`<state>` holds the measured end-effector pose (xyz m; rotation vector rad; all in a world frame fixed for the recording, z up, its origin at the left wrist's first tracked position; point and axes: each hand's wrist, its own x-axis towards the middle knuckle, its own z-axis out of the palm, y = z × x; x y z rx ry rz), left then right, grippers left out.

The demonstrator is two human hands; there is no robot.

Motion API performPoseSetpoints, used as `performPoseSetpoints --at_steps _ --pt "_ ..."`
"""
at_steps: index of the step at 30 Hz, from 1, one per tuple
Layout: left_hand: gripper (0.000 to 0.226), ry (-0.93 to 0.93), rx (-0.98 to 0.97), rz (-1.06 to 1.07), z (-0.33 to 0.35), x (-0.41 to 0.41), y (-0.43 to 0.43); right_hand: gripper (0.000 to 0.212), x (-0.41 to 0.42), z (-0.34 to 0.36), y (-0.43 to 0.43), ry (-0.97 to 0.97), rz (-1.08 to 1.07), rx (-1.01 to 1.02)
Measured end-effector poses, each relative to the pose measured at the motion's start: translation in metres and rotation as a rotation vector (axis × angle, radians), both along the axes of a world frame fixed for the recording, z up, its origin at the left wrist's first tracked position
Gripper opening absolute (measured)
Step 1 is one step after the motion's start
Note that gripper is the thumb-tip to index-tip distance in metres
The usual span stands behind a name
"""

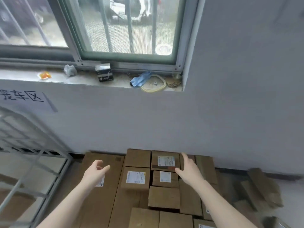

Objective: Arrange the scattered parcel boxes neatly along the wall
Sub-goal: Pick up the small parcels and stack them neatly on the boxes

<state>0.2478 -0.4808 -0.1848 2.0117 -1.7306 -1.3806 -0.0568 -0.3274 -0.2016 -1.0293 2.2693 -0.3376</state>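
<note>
While both hands hover empty over the stack, the nearest parcel boxes sit at the bottom edge of view, and just beyond them a plain box rests on top of others. My left hand hangs over the large flat box on the left, fingers loosely spread, gripping nothing. My right hand is flat and open too, thumb at the right edge of the far labelled box, forefinger reaching toward the wall. Whether it actually touches the cardboard I cannot tell. That box sits in the far row, at or almost at the wall, with an unlabelled box on its left. To do this step well, I judge I should push with flat palms from the right and near sides until its edges line up with its neighbours, without tilting the small labelled box just nearer. Loose cardboard lies apart on the right. Farther up, the windowsill holds clutter.
</note>
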Motion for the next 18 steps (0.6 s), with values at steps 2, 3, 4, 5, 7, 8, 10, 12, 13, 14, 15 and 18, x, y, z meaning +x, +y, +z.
performPoseSetpoints --at_steps 2,3,4,5,7,8,10,12,13,14,15,18 --pt "0.049 0.038 -0.052 -0.035 0.030 -0.001 0.021 0.077 0.009 0.028 0.034 0.001 -0.019 -0.023" --pt "0.050 0.054 -0.076 -0.053 0.044 -0.002 0.033 0.078 0.013 0.041 0.052 -0.001 -0.027 -0.036" --pt "0.050 0.070 -0.097 -0.068 0.055 -0.003 0.045 0.079 0.018 0.052 0.071 -0.001 -0.038 -0.051" --pt "0.051 0.087 -0.116 -0.085 0.066 -0.004 0.058 0.079 0.020 0.062 0.091 0.004 -0.053 -0.065" --pt "0.053 0.123 -0.141 -0.118 0.085 -0.002 0.086 0.080 0.027 0.081 0.135 0.023 -0.093 -0.071" --pt "0.053 0.138 -0.150 -0.125 0.094 0.002 0.101 0.081 0.030 0.090 0.158 0.038 -0.111 -0.066" --pt "0.052 0.152 -0.148 -0.145 0.108 0.018 0.135 0.081 0.037 0.106 0.205 0.069 -0.140 -0.055" --pt "0.049 0.140 -0.126 -0.148 0.119 0.042 0.170 0.081 0.046 0.120 0.250 0.081 -0.172 -0.037" --pt "0.047 0.137 -0.114 -0.137 0.124 0.056 0.186 0.081 0.052 0.126 0.270 0.083 -0.186 -0.032" --pt "0.046 0.139 -0.110 -0.116 0.129 0.069 0.200 0.080 0.057 0.131 0.288 0.087 -0.196 -0.030" --pt "0.045 0.139 -0.112 -0.097 0.135 0.082 0.212 0.079 0.063 0.136 0.303 0.090 -0.205 -0.032" --pt "0.044 0.156 -0.132 -0.064 0.160 0.104 0.236 0.080 0.076 0.156 0.329 0.088 -0.202 -0.045"
